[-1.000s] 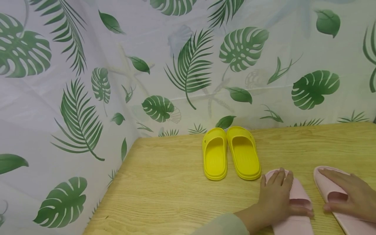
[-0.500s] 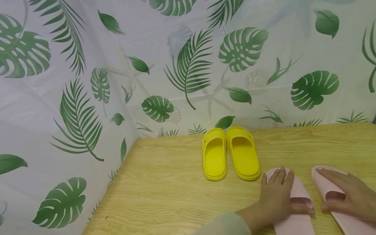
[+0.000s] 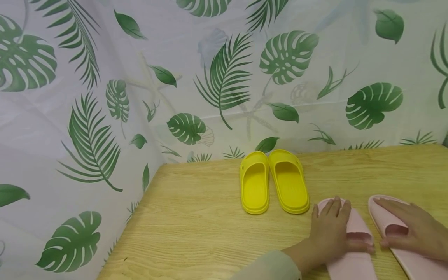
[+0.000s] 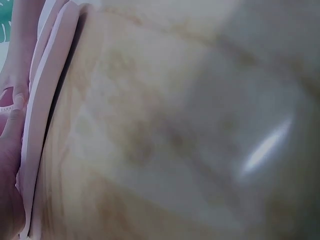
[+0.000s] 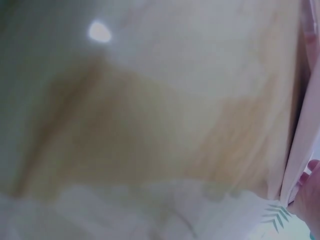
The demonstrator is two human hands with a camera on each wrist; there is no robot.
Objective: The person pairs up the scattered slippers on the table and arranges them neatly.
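Observation:
My left hand grips the left pink slipper from above. Its fingers stretch over the toe and its thumb reaches the inner edge. On the right pink slipper my right hand holds the toe part, thumb at the inner edge by the foot opening. Both slippers lie toe-forward, side by side with a gap between them. In the left wrist view a pink slipper's edge runs along the left side. The right wrist view has a pink edge at far right, partly blurred.
A pair of yellow slippers stands left of the pink ones, against the back wall, toes toward it. The wood-grain surface meets a leaf-patterned covering behind and on the left.
The right pink slipper has slid slightly left with my right hand, narrowing the gap. The left slipper and my left hand have shifted very little. The yellow pair stays put.

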